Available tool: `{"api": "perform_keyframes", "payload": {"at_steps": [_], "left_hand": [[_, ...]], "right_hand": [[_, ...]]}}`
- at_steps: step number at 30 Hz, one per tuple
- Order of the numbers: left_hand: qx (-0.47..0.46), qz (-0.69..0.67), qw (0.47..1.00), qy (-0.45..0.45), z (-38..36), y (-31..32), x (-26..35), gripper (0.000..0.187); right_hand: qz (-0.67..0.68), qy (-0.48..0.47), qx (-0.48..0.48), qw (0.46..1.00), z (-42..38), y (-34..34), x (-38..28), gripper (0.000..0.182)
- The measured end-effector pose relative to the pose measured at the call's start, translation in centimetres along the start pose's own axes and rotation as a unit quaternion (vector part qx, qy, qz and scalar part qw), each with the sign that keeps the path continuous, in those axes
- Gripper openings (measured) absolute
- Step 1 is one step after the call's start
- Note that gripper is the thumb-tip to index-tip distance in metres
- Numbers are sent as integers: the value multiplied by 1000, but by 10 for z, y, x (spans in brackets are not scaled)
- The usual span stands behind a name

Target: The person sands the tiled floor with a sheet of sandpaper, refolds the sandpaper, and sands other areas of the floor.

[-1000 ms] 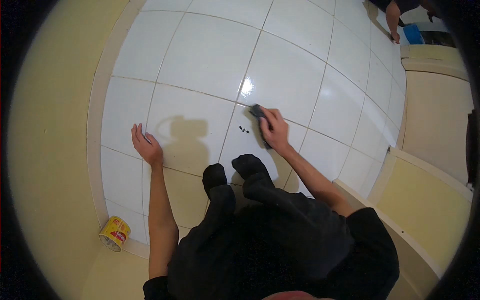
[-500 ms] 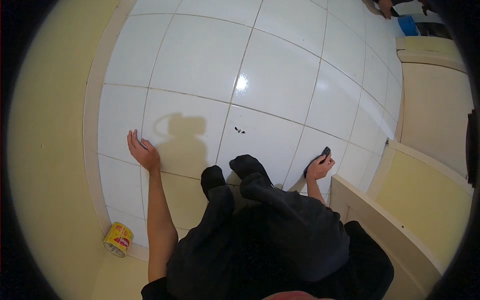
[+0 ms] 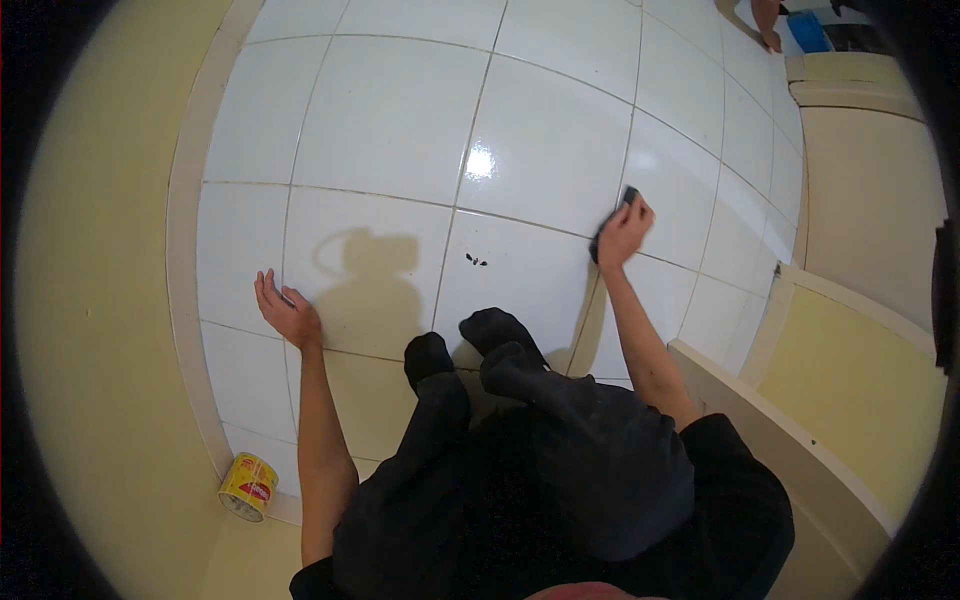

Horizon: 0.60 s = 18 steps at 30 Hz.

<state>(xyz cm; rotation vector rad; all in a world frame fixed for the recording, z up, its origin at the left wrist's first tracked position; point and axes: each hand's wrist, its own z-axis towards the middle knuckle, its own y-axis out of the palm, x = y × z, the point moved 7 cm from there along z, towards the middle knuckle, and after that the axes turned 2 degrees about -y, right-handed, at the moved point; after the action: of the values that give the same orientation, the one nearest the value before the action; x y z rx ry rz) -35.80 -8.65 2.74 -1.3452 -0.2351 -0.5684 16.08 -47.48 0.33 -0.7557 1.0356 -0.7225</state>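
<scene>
My right hand (image 3: 627, 232) is closed around a small black oblong object (image 3: 597, 250), whose kind I cannot make out. It is at the white tiled floor (image 3: 545, 140), near a grout crossing right of centre. On the left, my left hand (image 3: 292, 318) holds nothing; its fingers are stretched out and apart, at or just above the tiles. Several small dark bits (image 3: 476, 260) lie on the floor between the hands, ahead of my feet in black socks (image 3: 490, 330).
A yellow tub (image 3: 248, 487) with a red label lies tilted by the left wall (image 3: 100, 300). Cream panels (image 3: 815, 350) edge the right side. At the far top right, part of another person (image 3: 766, 22) shows beside a blue object (image 3: 808, 32).
My right hand has moved forward and slightly left with the black object, farther from my body. My left hand stays nearly in place. The other person's visible part has shifted slightly.
</scene>
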Motion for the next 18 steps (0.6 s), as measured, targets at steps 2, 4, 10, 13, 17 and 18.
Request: {"api": "perform_keyframes", "payload": {"at_steps": [2,4,10,13,17,18], "left_hand": [[0,-2,1000,3,-1,-1,1,43],[2,-4,1000,13,0,0,-1,43],[-2,-4,1000,16,-1,1,-3,44],[-4,6,1000,23,-1,0,-2,43],[-3,-15,1000,12,-2,-4,6,43],[0,-7,1000,18,-2,-3,5,43]], "right_hand": [[42,-32,-19,998,7,27,-42,38],[72,-79,-39,993,6,48,-87,38],[171,-230,-127,950,-29,85,-198,36],[208,-267,-158,928,-52,92,-233,37],[252,-326,-196,890,-80,97,-260,37],[262,-340,-209,879,-83,96,-267,37]]}}
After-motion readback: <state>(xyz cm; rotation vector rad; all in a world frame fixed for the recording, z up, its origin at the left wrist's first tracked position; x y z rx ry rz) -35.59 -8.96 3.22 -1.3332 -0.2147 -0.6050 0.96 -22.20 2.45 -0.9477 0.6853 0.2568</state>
